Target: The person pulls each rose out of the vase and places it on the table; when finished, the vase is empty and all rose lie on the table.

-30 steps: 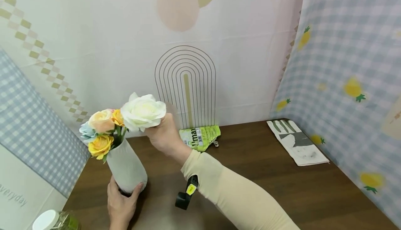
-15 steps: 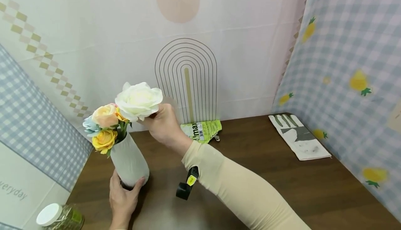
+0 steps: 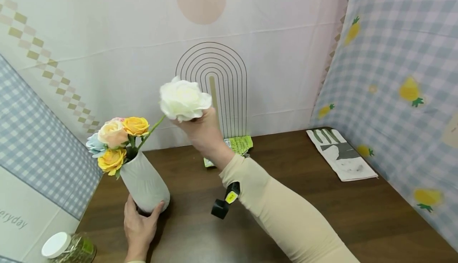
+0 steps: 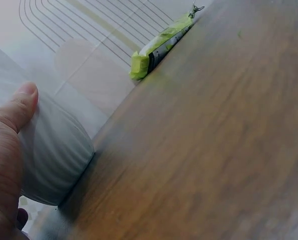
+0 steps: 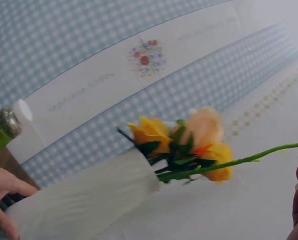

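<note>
A ribbed white vase [image 3: 146, 181] stands at the left of the table, tilted to the left, with my left hand [image 3: 138, 226] gripping its base. In the left wrist view the thumb lies along the vase wall [image 4: 53, 155]. Yellow, peach and blue artificial flowers [image 3: 116, 137] fill its mouth. Above and to the right, my right hand [image 3: 204, 133] holds a large white artificial rose [image 3: 184, 100] just under its head. The green stem [image 5: 254, 157] runs from those fingers down to the vase mouth; its lower end is hidden there.
A green packet [image 3: 239, 145] lies by the back wall, partly behind my right wrist. At the right is a folded printed cloth [image 3: 343, 157]. A jar with a white lid [image 3: 57, 245] stands at the front left. Patterned fabric walls enclose the table [image 3: 286, 167].
My right hand has moved up and to the right with the white rose, drawing more of the green stem out of the vase. The left hand keeps its grip on the base.
</note>
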The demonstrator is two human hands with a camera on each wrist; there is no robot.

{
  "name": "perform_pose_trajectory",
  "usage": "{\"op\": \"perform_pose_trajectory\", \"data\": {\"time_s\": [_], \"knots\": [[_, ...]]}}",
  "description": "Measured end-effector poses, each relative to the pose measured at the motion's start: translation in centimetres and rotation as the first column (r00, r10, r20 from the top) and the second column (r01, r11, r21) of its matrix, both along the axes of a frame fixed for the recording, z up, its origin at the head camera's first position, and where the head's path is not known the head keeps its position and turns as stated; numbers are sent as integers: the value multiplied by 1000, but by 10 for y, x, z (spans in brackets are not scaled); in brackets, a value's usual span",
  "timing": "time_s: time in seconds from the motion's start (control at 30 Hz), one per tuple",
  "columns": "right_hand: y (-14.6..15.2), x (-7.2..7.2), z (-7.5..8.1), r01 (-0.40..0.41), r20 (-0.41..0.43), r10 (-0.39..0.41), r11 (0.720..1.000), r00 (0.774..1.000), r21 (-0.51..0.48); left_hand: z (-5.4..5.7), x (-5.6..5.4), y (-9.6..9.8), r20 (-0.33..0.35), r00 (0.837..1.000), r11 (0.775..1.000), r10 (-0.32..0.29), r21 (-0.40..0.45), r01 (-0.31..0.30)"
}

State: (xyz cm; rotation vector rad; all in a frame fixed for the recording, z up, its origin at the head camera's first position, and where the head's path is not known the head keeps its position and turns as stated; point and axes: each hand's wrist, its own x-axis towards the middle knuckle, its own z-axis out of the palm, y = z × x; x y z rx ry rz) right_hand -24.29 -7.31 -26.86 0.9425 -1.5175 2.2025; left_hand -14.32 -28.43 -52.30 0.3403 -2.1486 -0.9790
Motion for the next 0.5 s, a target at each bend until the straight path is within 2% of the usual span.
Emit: {"op": "perform_pose_trajectory", "data": {"time_s": [0.2, 0.33, 0.4, 0.5], "knots": [[45, -7, 10, -28, 47, 36, 987, 998, -161, -1, 0, 4, 24, 1000, 1000, -4, 0, 4], [88, -11, 8, 66, 126, -42, 980, 991, -186, -1, -3, 8, 22, 1000, 1000, -5, 1, 5], [111, -12, 3, 117, 170, -84, 974, 982, -194, -1, -5, 10, 14, 1000, 1000, -9, 6, 9], [140, -14, -9, 161, 243, -102, 957, 965, -241, -1, -6, 10, 0, 1000, 1000, -12, 6, 12]]}}
